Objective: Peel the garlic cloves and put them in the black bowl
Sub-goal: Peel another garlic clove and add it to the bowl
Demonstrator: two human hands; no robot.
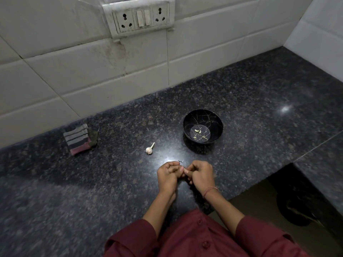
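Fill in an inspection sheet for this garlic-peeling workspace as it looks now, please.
Surface: dark speckled stone counter, glossy, with light glare.
Job's things: black bowl upright, a few peeled cloves inside; garlic bulb lying to its left; small pale clove between the fingertips.
Clutter: folded striped cloth by the wall; tiny dark scrap just beyond the hands.
Grips: left hand and right hand meet, fingers curled, both pinching the clove.
Cables: nothing seen.
Surroundings: white tiled wall, stained; socket panel, nothing plugged in; something dark under the counter, unclear.
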